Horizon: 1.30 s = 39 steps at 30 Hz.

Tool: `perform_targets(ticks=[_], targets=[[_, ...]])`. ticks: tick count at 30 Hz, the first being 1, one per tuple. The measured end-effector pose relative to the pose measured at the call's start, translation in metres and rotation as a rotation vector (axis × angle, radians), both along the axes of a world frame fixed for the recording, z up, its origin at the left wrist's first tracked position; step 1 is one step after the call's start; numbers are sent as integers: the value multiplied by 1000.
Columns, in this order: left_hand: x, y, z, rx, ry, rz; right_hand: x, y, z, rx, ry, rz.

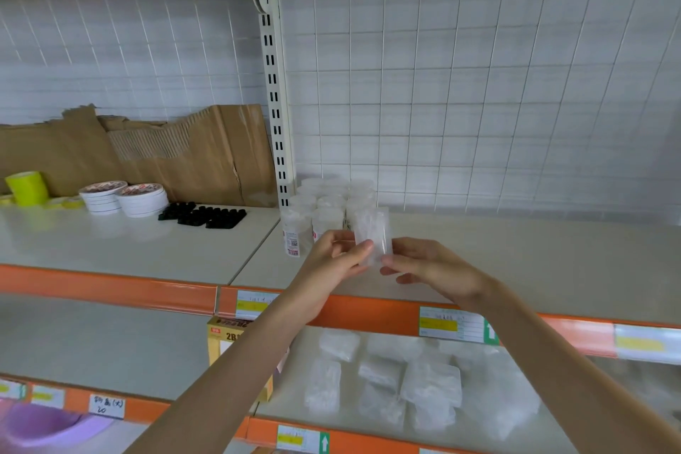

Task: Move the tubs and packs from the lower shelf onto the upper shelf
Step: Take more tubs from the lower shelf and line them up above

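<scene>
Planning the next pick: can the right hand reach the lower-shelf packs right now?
Likely not yet: right hand and left hand both hold a pack over the upper shelf; nothing covers the packs below.

"2B" on yellow box (pixel 225 337); "20" on handwritten tag (pixel 106 406)

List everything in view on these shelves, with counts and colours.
held pack: one, clear, over the upper shelf front
tubs: about a dozen, clear-white, upper shelf by the upright
packs: several, overlapping, clear, lower shelf
cardboard: torn sheets, brown, upper shelf back left
tape roll: one, yellow-green, far left
round stacks: two, white, beside the roll
black trays: count unclear, black, right of the stacks
box: one, yellow, lower shelf, left of packs
left hand: pinches the held pack
right hand: pinches the held pack
</scene>
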State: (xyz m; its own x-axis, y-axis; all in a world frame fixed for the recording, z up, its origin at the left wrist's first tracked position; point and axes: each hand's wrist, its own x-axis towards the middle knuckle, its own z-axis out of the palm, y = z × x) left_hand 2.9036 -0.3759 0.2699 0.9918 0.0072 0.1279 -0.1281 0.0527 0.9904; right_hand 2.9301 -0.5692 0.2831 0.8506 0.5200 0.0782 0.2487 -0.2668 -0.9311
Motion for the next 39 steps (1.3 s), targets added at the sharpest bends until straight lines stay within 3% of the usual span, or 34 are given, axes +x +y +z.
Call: perform_targets(ticks=[5, 15, 24, 29, 34, 39], targets=[[3, 2, -5, 106, -9, -4, 0, -3, -5, 41, 11, 24], [1, -6, -6, 227, -67, 62, 9, -3, -16, 152, 49, -166], [1, -10, -4, 302, -79, 27, 7, -2, -15, 39, -73, -212], [2, -6, -6, 267, -71, 29, 3, -3, -11, 97, 10, -111], [0, -2, -4, 60, -33, 56, 8, -8, -12, 252, 102, -78], [-1, -4, -3, 118, -55, 27, 8, -9, -14, 225, 55, -82]])
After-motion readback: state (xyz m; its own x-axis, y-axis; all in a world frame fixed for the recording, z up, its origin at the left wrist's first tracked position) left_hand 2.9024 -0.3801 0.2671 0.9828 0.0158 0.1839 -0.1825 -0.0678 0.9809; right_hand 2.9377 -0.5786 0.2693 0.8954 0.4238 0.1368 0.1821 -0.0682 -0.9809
